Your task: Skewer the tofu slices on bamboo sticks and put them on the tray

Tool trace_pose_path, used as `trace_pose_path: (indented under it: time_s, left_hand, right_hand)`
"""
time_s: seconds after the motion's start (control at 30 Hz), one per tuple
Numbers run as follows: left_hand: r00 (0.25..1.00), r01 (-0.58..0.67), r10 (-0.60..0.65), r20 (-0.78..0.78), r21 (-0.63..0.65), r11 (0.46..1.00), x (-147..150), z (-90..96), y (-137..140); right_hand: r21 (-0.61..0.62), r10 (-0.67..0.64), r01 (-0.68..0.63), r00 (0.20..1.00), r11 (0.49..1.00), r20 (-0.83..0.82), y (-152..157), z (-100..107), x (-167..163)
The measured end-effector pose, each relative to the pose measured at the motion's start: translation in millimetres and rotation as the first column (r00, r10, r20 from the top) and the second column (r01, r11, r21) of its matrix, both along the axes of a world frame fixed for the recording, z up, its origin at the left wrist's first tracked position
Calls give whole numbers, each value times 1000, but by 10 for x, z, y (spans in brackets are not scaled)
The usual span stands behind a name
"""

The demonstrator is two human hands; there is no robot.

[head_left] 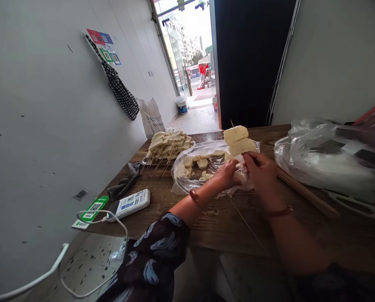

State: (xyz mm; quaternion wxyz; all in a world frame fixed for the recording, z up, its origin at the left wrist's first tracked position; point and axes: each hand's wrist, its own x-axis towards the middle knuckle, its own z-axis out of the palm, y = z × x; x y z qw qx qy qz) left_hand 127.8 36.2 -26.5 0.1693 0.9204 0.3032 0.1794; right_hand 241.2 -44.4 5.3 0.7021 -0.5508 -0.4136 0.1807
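Note:
My right hand (263,174) pinches a thin wooden skewer below two pale slices (241,147) that look like steamed bun. The skewer's tip sticks out above the upper slice. Beside it, my left hand (227,174) is curled over the edge of a clear plastic bag (183,180); whatever its fingers grip is hidden. More pale slices (202,162) lie loose on the bag. A stack of skewered slices (168,144) is piled on the far left of the table. One bare skewer (246,222) lies in front of me.
A bundle of wooden skewers (307,191) rests on the wooden table (206,226), right of my hands. Large plastic bags (326,155) and a white handle (354,203) are farther right. On the left are a white payment device (132,205) with a cable, a green code card (95,209) and a dark cloth (124,182).

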Motion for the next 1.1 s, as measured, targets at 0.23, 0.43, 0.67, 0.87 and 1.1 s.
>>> trace_pose_path:
  time_s: [0.23, 0.43, 0.67, 0.87, 1.1]
  left_hand:
    - [922, -229, 294, 252, -259, 938, -395, 207, -39]
    - [677, -23, 522, 519, -694, 720, -853, 325, -100]
    - [675, -177, 559, 481, -630, 756, -1129, 284, -208]
    - [769, -344, 360, 529, -133, 930, -1031, 212, -160]
    - [751, -425, 440, 492, -150, 893, -964, 148, 62]
  right_hand:
    - [20, 15, -14, 999, 1000, -38, 21, -5, 0]
    - [5, 34, -34, 999, 999, -9, 10, -17, -26]
    - [-14, 33, -32, 999, 999, 23, -36, -3, -62]
    - [-34, 41, -40, 998, 999, 43, -84, 13, -101]
    - [-53, 275, -270, 945, 961, 175, -190, 89, -223]
